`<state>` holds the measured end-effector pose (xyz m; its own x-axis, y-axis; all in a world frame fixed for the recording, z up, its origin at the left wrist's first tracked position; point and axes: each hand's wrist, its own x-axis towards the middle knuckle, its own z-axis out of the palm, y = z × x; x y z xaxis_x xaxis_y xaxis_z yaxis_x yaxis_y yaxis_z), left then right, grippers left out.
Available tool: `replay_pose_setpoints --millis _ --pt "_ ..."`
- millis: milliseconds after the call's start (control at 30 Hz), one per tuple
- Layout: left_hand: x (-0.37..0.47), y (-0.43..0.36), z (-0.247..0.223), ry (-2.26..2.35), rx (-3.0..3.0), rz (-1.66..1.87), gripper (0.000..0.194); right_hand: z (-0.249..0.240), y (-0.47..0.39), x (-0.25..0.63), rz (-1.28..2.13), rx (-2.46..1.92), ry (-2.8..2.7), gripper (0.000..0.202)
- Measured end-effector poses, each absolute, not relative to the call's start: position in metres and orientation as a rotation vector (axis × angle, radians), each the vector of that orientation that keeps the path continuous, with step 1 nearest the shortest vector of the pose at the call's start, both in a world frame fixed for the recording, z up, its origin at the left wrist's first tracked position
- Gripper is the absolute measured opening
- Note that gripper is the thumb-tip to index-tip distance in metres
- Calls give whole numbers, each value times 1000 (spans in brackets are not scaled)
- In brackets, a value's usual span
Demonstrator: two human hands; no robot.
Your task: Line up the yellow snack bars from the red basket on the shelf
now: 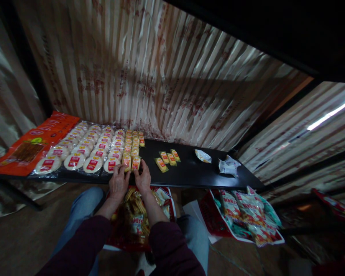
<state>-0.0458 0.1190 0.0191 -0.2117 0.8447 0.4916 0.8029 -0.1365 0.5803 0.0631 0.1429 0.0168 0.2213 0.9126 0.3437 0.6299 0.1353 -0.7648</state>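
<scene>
Small yellow snack packets stand in two tight columns on the black shelf, with a short third column beside them at the back. At the front end of these columns, my left hand has its bent fingers against the lower edge of the left front packet. My right hand closes around the right side and lower edge of the neighbouring front packet. Left of them lie rows of round white wrapped crackers with red labels. Several loose yellow packets lie to the right.
An orange snack bag covers the shelf's left end. Two whitish packets, one flat and one crumpled, lie toward the right of the black shelf. Below are a box of snack bags between my knees and another box.
</scene>
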Motion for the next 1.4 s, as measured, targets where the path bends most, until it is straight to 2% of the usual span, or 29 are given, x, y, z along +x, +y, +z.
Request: replay_pose_setpoints --millis 267,733,1400 --pt "-44 117 20 2058 1920 1268 30 22 142 60 333 -1682 -1607 42" --pt "-41 116 22 2116 1834 1201 32 19 141 56 265 -1660 -1604 36" --pt "-44 114 12 2081 1867 1215 33 16 142 55 243 -1650 -1612 37"
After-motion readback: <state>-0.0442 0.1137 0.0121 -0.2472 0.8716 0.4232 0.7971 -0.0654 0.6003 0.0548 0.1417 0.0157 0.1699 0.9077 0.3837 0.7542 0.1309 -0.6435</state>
